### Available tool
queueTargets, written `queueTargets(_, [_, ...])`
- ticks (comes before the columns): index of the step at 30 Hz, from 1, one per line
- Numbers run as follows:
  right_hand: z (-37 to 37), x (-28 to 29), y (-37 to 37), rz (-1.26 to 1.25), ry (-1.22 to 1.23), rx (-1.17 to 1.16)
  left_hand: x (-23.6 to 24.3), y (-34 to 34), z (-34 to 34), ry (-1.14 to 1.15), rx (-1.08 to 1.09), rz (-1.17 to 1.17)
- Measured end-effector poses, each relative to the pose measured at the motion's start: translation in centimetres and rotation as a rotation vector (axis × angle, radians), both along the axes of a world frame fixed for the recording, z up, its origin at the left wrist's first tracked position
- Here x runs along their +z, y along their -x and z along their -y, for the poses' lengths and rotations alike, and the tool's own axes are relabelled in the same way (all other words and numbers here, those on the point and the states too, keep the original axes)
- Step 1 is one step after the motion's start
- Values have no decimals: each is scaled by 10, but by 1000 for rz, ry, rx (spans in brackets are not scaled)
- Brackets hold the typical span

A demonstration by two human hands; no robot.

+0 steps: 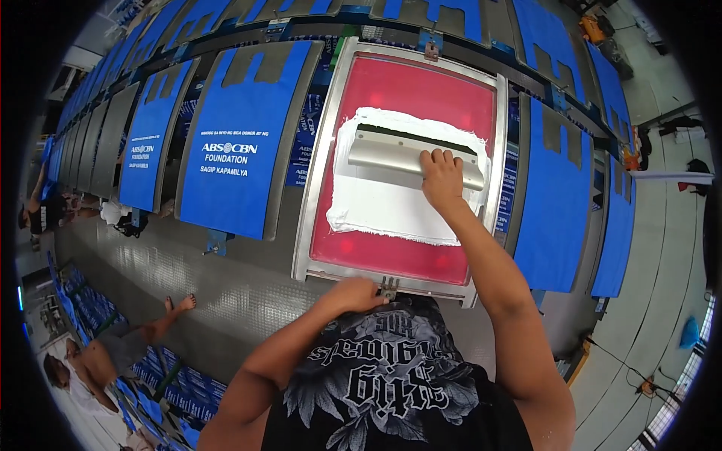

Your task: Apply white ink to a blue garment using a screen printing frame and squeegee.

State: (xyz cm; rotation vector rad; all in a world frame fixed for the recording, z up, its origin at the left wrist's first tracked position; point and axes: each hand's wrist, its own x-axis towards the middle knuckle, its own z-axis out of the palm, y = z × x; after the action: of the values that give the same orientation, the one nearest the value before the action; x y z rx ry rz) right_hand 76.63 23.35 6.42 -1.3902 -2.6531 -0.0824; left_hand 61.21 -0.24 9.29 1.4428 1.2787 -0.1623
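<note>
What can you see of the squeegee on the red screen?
The squeegee is a long bar, grey and metallic-looking, with a dark strip along its far edge. It lies across the upper part of the red screen, in white ink. The right hand grips its right end; the left end is free.

Brushed-metal squeegee [410, 154] (probably aluminium), wet white ink [391, 207]

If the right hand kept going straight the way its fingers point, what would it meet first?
The right hand grips the metal squeegee, fingers pointing up-screen. Straight on lies the white ink, then bare red mesh and the screen frame's far edge, though depth is uncertain.
</note>
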Motion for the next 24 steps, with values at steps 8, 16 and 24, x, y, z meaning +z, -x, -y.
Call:
queueTargets(8, [-83,54,-56,24,80,-73,30,61,-234,-1285,162,-489])
queueTargets(16, [39,31,-91,-22,212,-32,-16,63,-145,-1002,125,-292])
queueTargets(24, [128,82,-101,-189,439,-50,25,60,-47,-913,195,-183])
